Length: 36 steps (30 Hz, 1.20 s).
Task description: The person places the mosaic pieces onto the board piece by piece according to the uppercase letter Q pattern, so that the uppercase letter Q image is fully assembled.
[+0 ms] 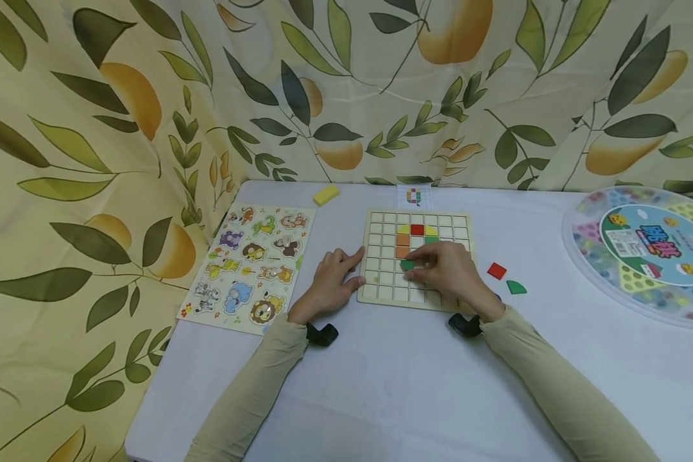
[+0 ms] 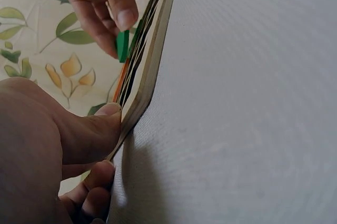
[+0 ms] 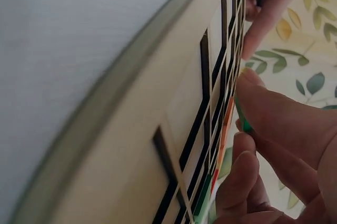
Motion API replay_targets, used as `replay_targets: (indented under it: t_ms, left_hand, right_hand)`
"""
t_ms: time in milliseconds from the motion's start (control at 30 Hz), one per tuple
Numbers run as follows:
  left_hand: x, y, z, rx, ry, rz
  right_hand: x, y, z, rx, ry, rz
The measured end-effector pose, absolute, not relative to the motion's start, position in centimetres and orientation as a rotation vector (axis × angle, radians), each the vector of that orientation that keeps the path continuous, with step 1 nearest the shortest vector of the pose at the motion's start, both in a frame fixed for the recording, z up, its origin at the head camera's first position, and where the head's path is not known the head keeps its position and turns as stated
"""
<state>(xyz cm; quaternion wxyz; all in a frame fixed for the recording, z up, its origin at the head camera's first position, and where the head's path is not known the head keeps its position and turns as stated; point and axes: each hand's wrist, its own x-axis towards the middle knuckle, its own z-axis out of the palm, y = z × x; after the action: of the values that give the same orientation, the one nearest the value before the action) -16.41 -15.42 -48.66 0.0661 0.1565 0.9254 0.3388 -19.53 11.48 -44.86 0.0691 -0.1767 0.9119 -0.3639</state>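
A wooden grid board [image 1: 384,292] lies flat on the table, with red, orange, yellow and green pieces set in some of its squares. My right hand [image 1: 447,269] is over the board, pinching a small green piece [image 2: 122,46] between thumb and fingertips. In the head view the green piece hangs just below the orange squares [image 1: 402,246], partly covered by the fingers. At the board's left edge, my left hand [image 1: 330,285] rests with thumb and index finger spread, their tips touching the rim. To the right of the board lie a red square [image 1: 496,271] and a green quarter-circle piece [image 1: 516,287].
An animal picture board [image 1: 248,269] lies left of the grid board. A yellow block [image 1: 326,194] and a small pattern card [image 1: 414,197] are near the table's back edge. On the right is a large round clear case [image 1: 589,282] with a printed label. Patterned cloth hangs behind.
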Motion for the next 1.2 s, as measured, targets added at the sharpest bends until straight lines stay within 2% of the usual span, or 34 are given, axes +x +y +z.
replay_targets:
  t_ms: [1200]
  left_hand:
    - [-16.44,-15.40,-48.64,0.474,2.794,1.001]
  right_hand:
    - [-20.16,10.96,-45.07,-0.495,2.777,-1.008]
